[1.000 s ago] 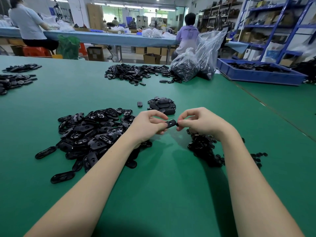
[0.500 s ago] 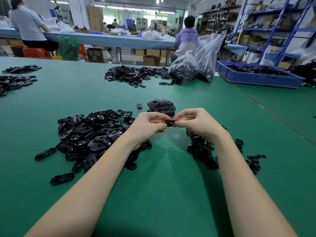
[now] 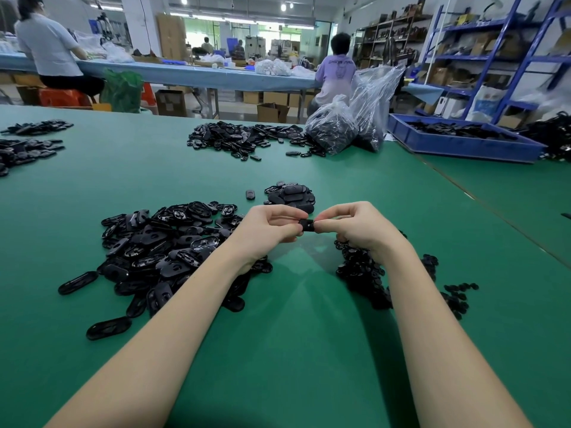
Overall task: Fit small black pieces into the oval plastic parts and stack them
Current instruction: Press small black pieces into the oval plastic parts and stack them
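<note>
— Above the green table [image 3: 293, 350], between the two heaps, what are the hands doing?

— Both are raised and brought together on one oval part [image 3: 308, 225]. The left hand [image 3: 268, 228] curls its fingers and thumb round the part's left end; the right hand [image 3: 355, 227] pinches the right end. Only a short black stretch of the part shows between the fingertips.

— Any change from a second ago?

— Yes. Then the hands were a little apart and more of the part showed between them, tilted. Half a second ago they had closed in until the fingertips nearly met, and they stay that way now, with slightly more of the part in sight. Whether a small piece is seated in it I cannot tell; the fingers cover it.

— And the rest of the stock?

— The pile of oval parts [image 3: 160, 245] lies to the left, partly under the left forearm, unchanged. The heap of small black pieces [image 3: 364, 273] lies under the right wrist, also as before. Just beyond the hands sits the stack of finished parts [image 3: 290, 196], with a single loose part [image 3: 250, 194] beside it on its left; neither has moved.

— Further back?

— Another spread of black parts [image 3: 244, 139], clear plastic bags [image 3: 355, 118] of them, and a blue tray [image 3: 463, 143] at the right.
</note>
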`<state>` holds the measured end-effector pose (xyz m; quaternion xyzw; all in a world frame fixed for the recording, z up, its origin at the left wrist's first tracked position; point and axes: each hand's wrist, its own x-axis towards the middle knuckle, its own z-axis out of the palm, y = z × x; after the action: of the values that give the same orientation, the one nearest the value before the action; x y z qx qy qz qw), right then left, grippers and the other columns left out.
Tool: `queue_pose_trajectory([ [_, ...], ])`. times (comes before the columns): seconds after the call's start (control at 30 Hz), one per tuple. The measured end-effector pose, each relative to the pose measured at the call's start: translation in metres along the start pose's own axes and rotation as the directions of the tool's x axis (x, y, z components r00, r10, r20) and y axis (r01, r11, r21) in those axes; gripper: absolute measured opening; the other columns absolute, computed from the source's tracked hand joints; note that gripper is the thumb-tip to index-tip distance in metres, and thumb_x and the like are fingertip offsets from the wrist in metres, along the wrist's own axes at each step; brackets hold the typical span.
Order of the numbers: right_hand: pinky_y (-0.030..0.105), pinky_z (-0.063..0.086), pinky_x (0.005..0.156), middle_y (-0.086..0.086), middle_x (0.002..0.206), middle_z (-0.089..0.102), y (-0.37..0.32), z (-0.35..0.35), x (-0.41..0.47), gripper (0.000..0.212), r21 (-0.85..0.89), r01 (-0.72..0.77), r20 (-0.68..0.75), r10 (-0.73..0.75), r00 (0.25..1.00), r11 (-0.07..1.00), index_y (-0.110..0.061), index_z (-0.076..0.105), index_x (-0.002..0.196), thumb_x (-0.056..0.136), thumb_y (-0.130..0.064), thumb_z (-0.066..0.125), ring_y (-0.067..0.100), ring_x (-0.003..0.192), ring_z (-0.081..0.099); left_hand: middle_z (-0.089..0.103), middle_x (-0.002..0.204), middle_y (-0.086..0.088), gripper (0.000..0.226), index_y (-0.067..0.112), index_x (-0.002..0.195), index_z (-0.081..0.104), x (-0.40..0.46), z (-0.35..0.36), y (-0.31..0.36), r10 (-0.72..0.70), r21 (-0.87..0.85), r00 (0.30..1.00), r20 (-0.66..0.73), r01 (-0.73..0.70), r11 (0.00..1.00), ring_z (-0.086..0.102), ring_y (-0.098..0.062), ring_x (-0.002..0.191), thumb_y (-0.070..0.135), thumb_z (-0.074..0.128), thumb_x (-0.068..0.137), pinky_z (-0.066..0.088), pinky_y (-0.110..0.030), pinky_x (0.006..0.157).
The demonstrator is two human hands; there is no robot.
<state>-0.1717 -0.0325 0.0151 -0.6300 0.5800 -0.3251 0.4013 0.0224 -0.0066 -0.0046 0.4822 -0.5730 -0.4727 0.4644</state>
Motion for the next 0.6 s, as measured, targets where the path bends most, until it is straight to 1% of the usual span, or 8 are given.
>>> queue_pose_trajectory([
  [0.07, 0.021, 0.032, 0.047, 0.002, 0.077, 0.063, 0.0, 0.002, 0.0, 0.002, 0.006, -0.004, 0.005, 0.003, 1.0, 1.0, -0.022, 0.081, 0.081, 0.081, -0.022, 0.083, 0.013, 0.058, 0.04, 0.078, 0.093, -0.009, 0.022, 0.014, 0.104, 0.075, 0.0, -0.001, 0.0, 0.005, 0.0, 1.0, 0.004, -0.005, 1.0, 0.074, -0.013, 0.089, -0.001, 0.068, 0.089, 0.056, -0.018, 0.077],
  [0.17, 0.021, 0.03, 0.048, 0.003, 0.078, 0.063, -0.002, 0.004, -0.001, 0.003, 0.005, 0.002, 0.004, -0.002, 1.0, 1.0, -0.023, 0.081, 0.082, 0.081, -0.024, 0.084, 0.013, 0.056, 0.038, 0.078, 0.094, -0.008, 0.022, 0.013, 0.104, 0.076, 0.0, -0.002, -0.001, 0.005, 0.0, 1.0, 0.015, -0.005, 1.0, 0.074, -0.017, 0.094, 0.0, 0.069, 0.089, 0.058, -0.023, 0.087],
  [0.27, 0.023, 0.03, 0.049, 0.003, 0.076, 0.061, -0.004, 0.006, -0.002, 0.006, 0.023, 0.008, 0.005, -0.008, 1.0, 1.0, -0.022, 0.081, 0.081, 0.079, -0.024, 0.086, 0.012, 0.055, 0.037, 0.078, 0.096, -0.009, 0.022, 0.012, 0.106, 0.076, 0.0, -0.002, -0.002, 0.005, 0.007, 1.0, 0.024, -0.006, 1.0, 0.073, -0.018, 0.094, -0.001, 0.069, 0.089, 0.057, -0.027, 0.093],
  [0.37, 0.022, 0.029, 0.047, 0.005, 0.075, 0.055, -0.004, 0.007, -0.004, 0.005, 0.019, -0.002, -0.021, 0.002, 1.0, 1.0, -0.023, 0.08, 0.078, 0.08, -0.025, 0.085, 0.015, 0.059, 0.037, 0.078, 0.097, -0.009, 0.022, 0.012, 0.106, 0.076, 0.0, -0.001, -0.001, 0.006, 0.0, 1.0, 0.023, -0.006, 1.0, 0.073, -0.021, 0.097, -0.001, 0.069, 0.089, 0.057, -0.029, 0.094],
  [0.43, 0.022, 0.028, 0.047, 0.005, 0.074, 0.053, -0.004, 0.007, -0.004, 0.006, 0.019, -0.01, -0.032, 0.011, 0.999, 1.0, -0.024, 0.08, 0.077, 0.08, -0.025, 0.085, 0.017, 0.062, 0.037, 0.078, 0.096, -0.008, 0.022, 0.012, 0.106, 0.076, 0.001, 0.0, -0.001, 0.005, -0.009, 1.0, 0.024, -0.005, 1.0, 0.074, -0.019, 0.095, -0.001, 0.069, 0.089, 0.057, -0.029, 0.094],
  [0.5, 0.021, 0.029, 0.046, 0.004, 0.073, 0.053, -0.004, 0.008, -0.004, 0.007, 0.011, -0.014, -0.031, 0.014, 0.999, 1.0, -0.026, 0.08, 0.076, 0.08, -0.026, 0.085, 0.016, 0.062, 0.037, 0.078, 0.095, -0.008, 0.022, 0.013, 0.104, 0.076, 0.001, 0.0, -0.002, 0.003, -0.019, 1.0, 0.023, -0.002, 1.0, 0.074, -0.017, 0.093, -0.001, 0.069, 0.089, 0.057, -0.029, 0.094],
  [0.6, 0.022, 0.03, 0.048, 0.003, 0.069, 0.054, -0.004, 0.011, -0.003, 0.008, -0.002, -0.019, -0.046, 0.019, 0.999, 1.0, -0.027, 0.079, 0.075, 0.078, -0.027, 0.087, 0.018, 0.061, 0.038, 0.078, 0.094, -0.008, 0.022, 0.015, 0.102, 0.076, 0.001, 0.0, -0.004, -0.008, -0.022, 1.0, 0.006, 0.008, 1.0, 0.074, -0.018, 0.093, -0.001, 0.068, 0.089, 0.056, -0.029, 0.094],
])
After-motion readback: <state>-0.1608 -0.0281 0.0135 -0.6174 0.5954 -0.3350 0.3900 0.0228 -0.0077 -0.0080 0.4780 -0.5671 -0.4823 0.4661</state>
